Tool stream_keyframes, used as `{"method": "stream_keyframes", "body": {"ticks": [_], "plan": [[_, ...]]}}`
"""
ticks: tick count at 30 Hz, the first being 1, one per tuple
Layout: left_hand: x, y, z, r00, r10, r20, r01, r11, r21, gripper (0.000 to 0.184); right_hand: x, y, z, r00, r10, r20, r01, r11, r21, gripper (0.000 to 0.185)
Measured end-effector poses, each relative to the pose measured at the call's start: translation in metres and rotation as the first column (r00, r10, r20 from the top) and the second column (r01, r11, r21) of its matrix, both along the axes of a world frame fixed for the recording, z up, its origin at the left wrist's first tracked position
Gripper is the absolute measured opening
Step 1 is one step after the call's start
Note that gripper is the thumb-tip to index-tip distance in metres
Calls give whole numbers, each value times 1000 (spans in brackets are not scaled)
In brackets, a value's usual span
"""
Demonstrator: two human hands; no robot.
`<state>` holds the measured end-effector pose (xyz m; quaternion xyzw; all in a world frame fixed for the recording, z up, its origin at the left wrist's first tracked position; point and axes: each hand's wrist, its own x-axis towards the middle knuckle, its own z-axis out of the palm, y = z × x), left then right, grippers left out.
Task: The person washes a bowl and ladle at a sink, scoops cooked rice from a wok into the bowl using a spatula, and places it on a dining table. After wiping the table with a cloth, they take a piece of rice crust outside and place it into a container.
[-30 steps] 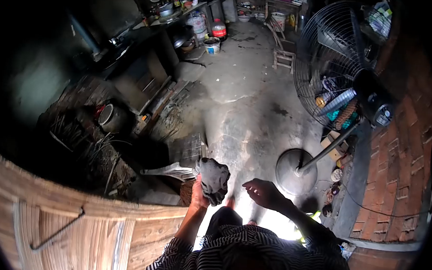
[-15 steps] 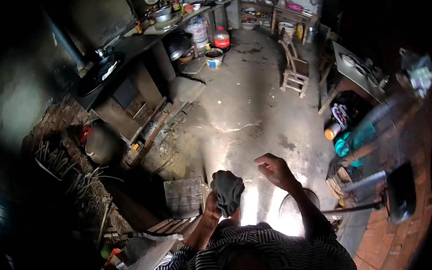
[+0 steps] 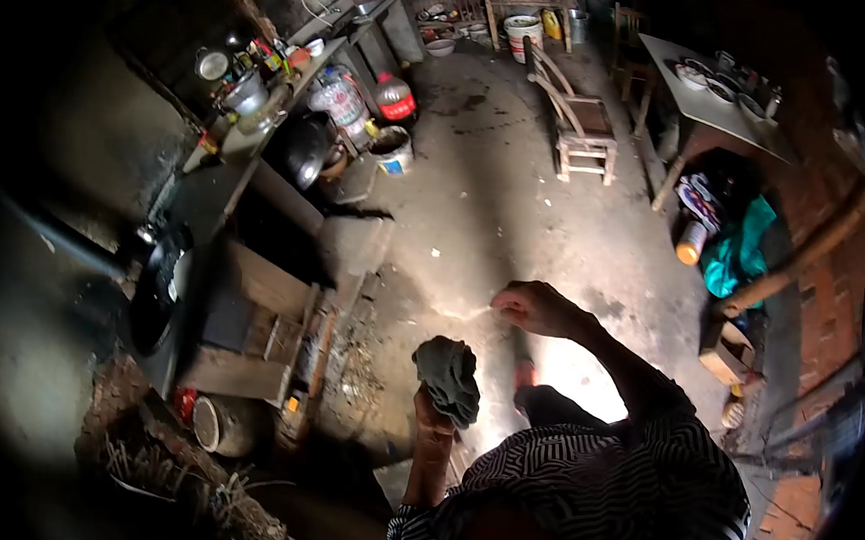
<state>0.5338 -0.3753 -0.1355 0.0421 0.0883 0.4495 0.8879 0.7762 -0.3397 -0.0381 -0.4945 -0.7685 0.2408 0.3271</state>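
Note:
A crumpled dark grey cloth (image 3: 447,376) is bunched up in my left hand (image 3: 434,418), which is closed around its lower part. Most of those fingers are hidden behind the folds. My right hand (image 3: 535,308) hangs in the air above the floor, to the right of the cloth and apart from it. Its fingers are loosely bent, and I see nothing in them. Below the hands, one of my feet (image 3: 526,374) shows on the brightly lit floor.
On the left runs a counter with a large wok (image 3: 159,286). A wooden chair (image 3: 585,130) stands ahead. To the right is a table (image 3: 705,103) with dishes, a teal bag (image 3: 740,251) beneath it. A bucket (image 3: 392,150) and red-labelled jug (image 3: 395,100) stand on the floor.
My view has swung and moved forward across the room. The right hand has come closer to the cloth, its fingers more bent. My left hand still holds the cloth.

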Motion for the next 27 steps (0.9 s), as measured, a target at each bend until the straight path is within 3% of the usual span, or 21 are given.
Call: {"method": "stream_keyframes", "body": {"ticks": [2,4,7,8,10,12,13,16,17,19,20,21,23,24,25,26,27], "plan": [[0,37,5,999,-11,32,9,999,43,37,11,32,2,998,-5,60,4,1000,16,16],[3,74,7,997,-28,78,22,997,78,38,26,64,11,999,35,40,-31,994,-106,18],[5,116,8,999,35,22,-35,999,3,42,45,109,13,997,53,64,-39,977,-208,19],[4,131,12,977,25,212,17,981,-193,41,48,125,13,994,42,97,-17,969,-248,20],[6,160,30,834,176,522,187,802,-568,38,50,160,15,995,75,65,-54,959,-277,20],[-1,193,-1,999,47,-12,-49,929,-367,36,51,199,10,992,111,58,-92,959,-267,20],[-5,210,-21,995,52,-88,-78,941,-329,36,51,218,8,989,130,64,-108,955,-277,20],[-14,277,-106,990,22,141,24,949,-316,36,57,274,2,990,89,111,-48,945,-324,21],[15,306,-34,973,141,-183,-167,977,-133,35,59,295,0,987,103,123,-56,940,-335,21],[41,368,-18,991,131,3,-130,988,-78,36,67,341,-2,980,59,192,21,921,-389,22],[39,390,-33,993,102,-58,-110,982,-152,39,65,352,-9,984,31,173,49,898,-437,22],[42,415,-47,992,123,-29,-127,977,-171,39,68,370,-7,962,66,266,55,905,-422,24],[43,459,-63,983,-74,166,116,958,-260,40,73,402,0,966,107,235,19,879,-477,24],[51,481,-33,997,-39,66,55,963,-263,40,71,415,4,971,95,220,15,893,-450,24],[58,508,-32,997,-35,72,53,961,-270,40,72,426,8,975,83,205,12,906,-423,24],[65,533,-36,864,-88,496,298,884,-361,39,82,439,5,975,68,212,14,930,-367,23],[74,553,-56,804,-87,588,354,865,-356,39,88,454,8,973,73,217,14,927,-374,23]]}}
